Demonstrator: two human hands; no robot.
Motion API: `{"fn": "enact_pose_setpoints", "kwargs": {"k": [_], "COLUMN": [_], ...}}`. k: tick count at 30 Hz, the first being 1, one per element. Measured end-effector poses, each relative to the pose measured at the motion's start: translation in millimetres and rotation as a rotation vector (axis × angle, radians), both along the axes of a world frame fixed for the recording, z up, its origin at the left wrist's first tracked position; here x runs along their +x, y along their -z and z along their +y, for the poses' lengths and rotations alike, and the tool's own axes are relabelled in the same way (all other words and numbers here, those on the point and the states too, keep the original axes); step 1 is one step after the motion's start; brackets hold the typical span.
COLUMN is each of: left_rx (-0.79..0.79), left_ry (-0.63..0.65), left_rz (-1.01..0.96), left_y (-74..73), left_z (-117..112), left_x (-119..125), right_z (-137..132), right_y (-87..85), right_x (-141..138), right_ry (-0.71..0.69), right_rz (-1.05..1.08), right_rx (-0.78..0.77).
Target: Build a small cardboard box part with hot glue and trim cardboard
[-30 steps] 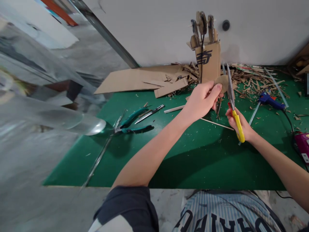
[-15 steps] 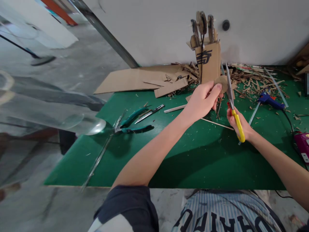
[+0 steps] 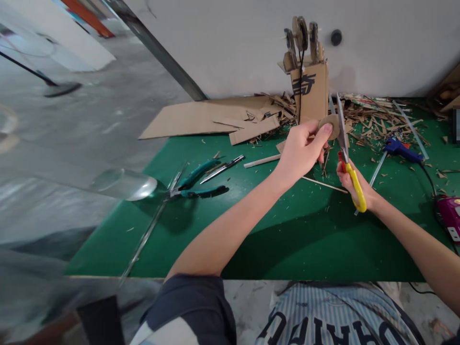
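Note:
A small round cardboard disc point(image 3: 332, 123) is pinched between the thumb and fingers of my left hand point(image 3: 302, 148). My right hand point(image 3: 354, 184) grips yellow-and-red-handled scissors point(image 3: 354, 187), their blades pointing up along the disc's right edge. Whether the blades touch the disc I cannot tell. Just behind both hands stands an upright cardboard box point(image 3: 312, 91) with black lettering, round layered cardboard pieces on top and a black cord down its front. Beneath my hands a thin stick point(image 3: 325, 184) and a pale strip point(image 3: 262, 161) lie on the green table point(image 3: 273, 239).
Teal-handled pliers point(image 3: 197, 179), a utility knife point(image 3: 223, 169) and a clear bottle point(image 3: 125, 184) lie at the left. Flat cardboard point(image 3: 201, 117) and heaped cardboard scraps point(image 3: 373, 117) line the wall. At the right are a blue glue gun point(image 3: 404, 150) and a magenta power strip point(image 3: 449, 213).
My hands, the disc and the scissors have barely shifted. At the far left, a blurred shape behind the bottle has moved down and away from the table's edge.

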State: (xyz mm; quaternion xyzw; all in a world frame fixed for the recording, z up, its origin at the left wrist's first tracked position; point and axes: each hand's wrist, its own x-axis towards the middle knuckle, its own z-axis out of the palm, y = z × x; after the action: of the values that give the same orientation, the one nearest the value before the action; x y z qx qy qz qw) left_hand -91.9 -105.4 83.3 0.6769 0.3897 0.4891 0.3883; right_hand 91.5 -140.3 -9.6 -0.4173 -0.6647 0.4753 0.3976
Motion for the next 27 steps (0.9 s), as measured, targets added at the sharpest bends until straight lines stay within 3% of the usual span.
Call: {"fn": "enact_pose_setpoints", "kwargs": {"k": [20, 27], "left_rx": [-0.006, 0.01], "left_ry": [-0.015, 0.028], "left_rz": [0.164, 0.226], "left_y": [-16.1, -22.1], "left_z": [-5, -6], "left_x": [-10, -13], "right_z": [3, 2], "right_y": [-1.1, 3.7], "right_x": [0, 5], "right_ry": [0.083, 0.026], "right_rz": [-0.165, -0.097], "right_rx": [0.076, 0.055]}}
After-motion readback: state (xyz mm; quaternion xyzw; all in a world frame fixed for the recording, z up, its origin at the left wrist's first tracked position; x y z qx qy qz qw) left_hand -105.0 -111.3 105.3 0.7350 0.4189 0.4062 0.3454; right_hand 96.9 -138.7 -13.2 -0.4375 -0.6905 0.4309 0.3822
